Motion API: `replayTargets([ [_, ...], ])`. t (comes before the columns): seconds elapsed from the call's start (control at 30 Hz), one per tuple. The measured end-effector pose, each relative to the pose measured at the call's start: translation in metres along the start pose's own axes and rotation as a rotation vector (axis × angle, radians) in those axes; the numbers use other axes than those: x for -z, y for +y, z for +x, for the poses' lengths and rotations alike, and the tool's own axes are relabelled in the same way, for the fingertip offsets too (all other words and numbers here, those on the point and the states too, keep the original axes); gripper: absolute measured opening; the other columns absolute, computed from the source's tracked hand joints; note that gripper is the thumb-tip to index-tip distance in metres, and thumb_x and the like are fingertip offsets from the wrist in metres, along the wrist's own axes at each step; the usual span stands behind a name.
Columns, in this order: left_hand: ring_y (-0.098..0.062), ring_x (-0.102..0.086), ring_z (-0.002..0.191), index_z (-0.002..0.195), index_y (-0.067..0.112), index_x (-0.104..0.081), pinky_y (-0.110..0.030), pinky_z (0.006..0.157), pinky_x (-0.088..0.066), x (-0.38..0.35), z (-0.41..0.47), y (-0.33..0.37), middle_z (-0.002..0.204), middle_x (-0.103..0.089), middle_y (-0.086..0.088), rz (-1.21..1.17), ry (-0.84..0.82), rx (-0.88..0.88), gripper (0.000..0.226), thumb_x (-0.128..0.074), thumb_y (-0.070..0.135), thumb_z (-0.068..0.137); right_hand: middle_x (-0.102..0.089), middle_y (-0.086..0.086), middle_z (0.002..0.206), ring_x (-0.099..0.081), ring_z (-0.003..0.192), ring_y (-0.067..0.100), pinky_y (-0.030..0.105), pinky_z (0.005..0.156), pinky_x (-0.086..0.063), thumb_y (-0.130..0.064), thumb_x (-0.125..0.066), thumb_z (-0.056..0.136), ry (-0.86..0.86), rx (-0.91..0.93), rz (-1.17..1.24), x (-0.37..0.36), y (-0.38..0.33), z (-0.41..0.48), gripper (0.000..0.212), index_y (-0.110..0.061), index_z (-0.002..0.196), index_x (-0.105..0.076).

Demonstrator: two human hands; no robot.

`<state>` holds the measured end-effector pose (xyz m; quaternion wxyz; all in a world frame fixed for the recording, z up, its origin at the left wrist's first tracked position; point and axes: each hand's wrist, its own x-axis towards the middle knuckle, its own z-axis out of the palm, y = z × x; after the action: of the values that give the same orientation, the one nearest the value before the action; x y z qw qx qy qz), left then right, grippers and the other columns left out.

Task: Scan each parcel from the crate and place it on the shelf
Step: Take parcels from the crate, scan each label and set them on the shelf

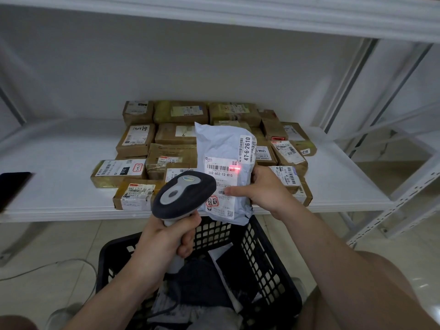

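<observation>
Just above crate (266, 258), scanner (184, 194) lights parcel (221, 148).

We see a plain white wall (190, 67) behind; the floor (35, 246) has pale, glossy tiles; a thin grey cable (57, 263) lies there; a white metal rack (404, 200) stands at the right.

grey parcel (221, 148) upright over black crate (269, 248) | brown parcels (176, 133) on white shelf (59, 163)
</observation>
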<state>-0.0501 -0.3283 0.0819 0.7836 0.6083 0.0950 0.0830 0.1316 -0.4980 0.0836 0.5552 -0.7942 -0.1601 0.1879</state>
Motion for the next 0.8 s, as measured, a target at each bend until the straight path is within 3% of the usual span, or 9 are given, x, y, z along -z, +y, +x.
replayTargets([
  [0.07,-0.016,-0.035,0.044,0.085,-0.006,-0.055,-0.026,0.044,-0.033,0.0,0.002,-0.001,0.056,-0.04,-0.008,0.004,0.006,-0.001,0.055,-0.077,0.039,0.065,-0.078,-0.008,0.113,-0.075,0.104,0.013,0.047,0.094,-0.06,-0.015,-0.095,0.07,0.002,-0.003,0.003,0.0,-0.001,-0.002,0.051,-0.024,0.116,-0.074],
  [0.3,-0.015,-0.035,0.043,0.088,0.007,-0.068,-0.026,0.044,-0.033,-0.007,0.009,-0.004,0.056,-0.04,-0.007,-0.008,-0.029,-0.012,0.039,-0.076,0.037,0.065,-0.079,-0.005,0.11,-0.077,0.096,0.014,0.038,0.084,-0.062,-0.011,-0.09,0.076,0.111,-0.079,0.158,0.02,-0.01,-0.008,0.042,-0.019,0.114,-0.074],
  [0.43,-0.017,-0.032,0.044,0.091,0.001,-0.066,-0.027,0.044,-0.032,-0.014,0.019,-0.009,0.057,-0.038,-0.009,-0.04,-0.011,-0.002,0.037,-0.078,0.029,0.069,-0.08,0.001,0.107,-0.077,0.096,0.021,0.037,0.075,-0.063,-0.012,-0.078,0.087,0.373,-0.077,0.512,0.059,-0.012,-0.008,0.028,-0.016,0.114,-0.072],
  [0.53,-0.018,-0.032,0.046,0.086,0.008,-0.071,-0.028,0.047,-0.029,-0.021,0.025,-0.014,0.057,-0.039,-0.009,-0.028,-0.016,-0.019,0.01,-0.074,0.017,0.082,-0.08,0.005,0.102,-0.079,0.09,0.025,0.038,0.067,-0.064,-0.018,-0.071,0.09,0.608,-0.112,0.782,0.101,-0.001,-0.004,0.027,-0.015,0.116,-0.069],
  [0.63,-0.019,-0.032,0.047,0.087,0.008,-0.069,-0.029,0.048,-0.029,-0.027,0.03,-0.022,0.057,-0.038,-0.009,-0.006,-0.034,-0.02,0.012,-0.07,0.019,0.083,-0.079,0.007,0.107,-0.079,0.087,0.027,0.043,0.074,-0.064,-0.025,-0.071,0.08,0.891,-0.141,0.892,0.138,0.023,-0.001,0.041,-0.017,0.12,-0.067],
  [0.7,-0.02,-0.032,0.047,0.091,0.003,-0.066,-0.03,0.047,-0.03,-0.031,0.033,-0.026,0.057,-0.038,-0.009,0.005,-0.049,-0.028,0.021,-0.069,0.022,0.082,-0.076,0.009,0.112,-0.078,0.085,0.029,0.043,0.068,-0.064,-0.027,-0.07,0.073,1.01,-0.151,0.938,0.157,0.041,-0.003,0.054,-0.016,0.125,-0.063],
  [0.8,-0.019,-0.032,0.046,0.093,0.0,-0.065,-0.029,0.047,-0.03,-0.035,0.036,-0.031,0.056,-0.039,-0.008,0.009,-0.058,-0.032,0.024,-0.069,0.021,0.082,-0.069,0.007,0.111,-0.072,0.084,0.024,0.031,0.056,-0.055,-0.027,-0.068,0.083,1.143,-0.277,0.857,0.176,0.066,-0.006,0.051,-0.012,0.131,-0.056],
])
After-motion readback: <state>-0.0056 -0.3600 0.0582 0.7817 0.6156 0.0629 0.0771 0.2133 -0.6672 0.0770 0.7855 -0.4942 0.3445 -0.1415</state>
